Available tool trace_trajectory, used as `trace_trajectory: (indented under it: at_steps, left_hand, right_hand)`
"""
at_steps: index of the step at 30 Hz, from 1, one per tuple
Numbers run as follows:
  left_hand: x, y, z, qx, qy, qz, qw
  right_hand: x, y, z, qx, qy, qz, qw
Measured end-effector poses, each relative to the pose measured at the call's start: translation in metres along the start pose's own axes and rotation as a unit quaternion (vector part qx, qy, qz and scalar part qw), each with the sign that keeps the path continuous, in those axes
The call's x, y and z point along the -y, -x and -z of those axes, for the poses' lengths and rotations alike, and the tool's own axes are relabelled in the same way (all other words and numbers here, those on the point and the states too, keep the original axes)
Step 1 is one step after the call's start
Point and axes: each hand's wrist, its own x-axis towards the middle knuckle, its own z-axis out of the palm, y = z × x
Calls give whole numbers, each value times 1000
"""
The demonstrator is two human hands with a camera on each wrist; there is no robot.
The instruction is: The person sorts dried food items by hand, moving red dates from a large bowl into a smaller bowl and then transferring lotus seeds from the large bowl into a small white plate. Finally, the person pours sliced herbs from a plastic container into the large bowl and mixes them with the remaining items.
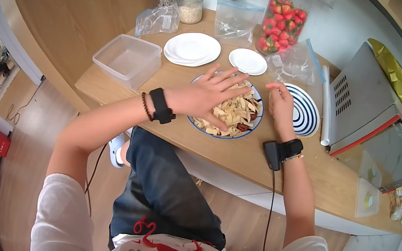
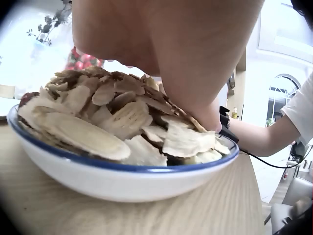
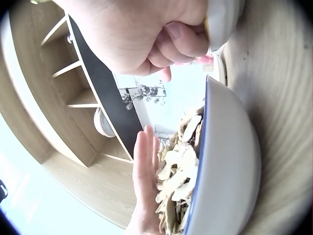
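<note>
My left hand [image 1: 200, 98] lies palm down with fingers spread over a heap of pale dried slices [image 1: 237, 114], its fingers long and straight. The slices fill a white bowl with a blue rim [image 2: 146, 183], and a few dark red wrinkled pieces [image 1: 242, 127] show among them. To the bowl's right is my right hand [image 1: 281, 109]; the right wrist view shows its fingers curled toward the palm with nothing visible inside. Only the index finger sticks out a little. This hand overlaps the left edge of a blue-and-white striped plate [image 1: 305, 116].
White plates [image 1: 192, 49] and a smaller white plate [image 1: 248, 61] sit behind the bowl. A clear plastic container [image 1: 127, 58] stands at left. Farther back are a jar [image 1: 190, 9], zip bags [image 1: 237, 23] and a bag of strawberries [image 1: 282, 27]. An oven-like appliance [image 1: 371, 110] stands right.
</note>
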Motion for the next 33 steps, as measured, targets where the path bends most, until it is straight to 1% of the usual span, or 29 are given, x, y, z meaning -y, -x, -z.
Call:
trace_trajectory:
  at_steps: [2,3,6,7,10,13,16,19,22,25,28,31,33]
  left_hand:
    - [3,-8,-6,-18,-26,11,999]
    - [5,-10,-8,-13,-35,18,999]
    - [13,-17,-14,42,87,9,995]
    - [17,-17,-15,29,119,-8,992]
    - [22,-17,-17,9,144,-35,989]
    - [24,-16,-22,-25,148,-40,988]
    - [31,-19,-27,-43,192,-69,978]
    - [30,-24,-18,-16,227,-57,972]
    - [25,-24,-8,4,222,-32,975]
    - [17,-23,3,-24,219,-29,975]
    - [21,-25,-5,-115,107,-66,985]
    - [26,-24,-18,-78,44,-58,994]
    - [25,-28,-14,2,172,7,985]
  right_hand:
    - [1,1,0,5,-10,-2,1000]
    - [1,1,0,5,-11,-4,1000]
    - [1,0,0,5,-11,-2,1000]
    - [1,0,0,5,-11,-2,1000]
    - [3,2,-1,6,-17,-7,1000]
    - [2,3,-1,7,-7,-8,1000]
    - [-1,1,0,13,-4,-6,1000]
    - [1,1,0,8,-8,-6,1000]
    - [3,1,0,5,-15,-8,1000]
    - [3,2,0,4,-15,-5,1000]
    - [3,2,-1,4,-17,-5,1000]
    - [2,1,-1,4,-15,-7,1000]
    - [3,1,0,6,-18,-8,1000]
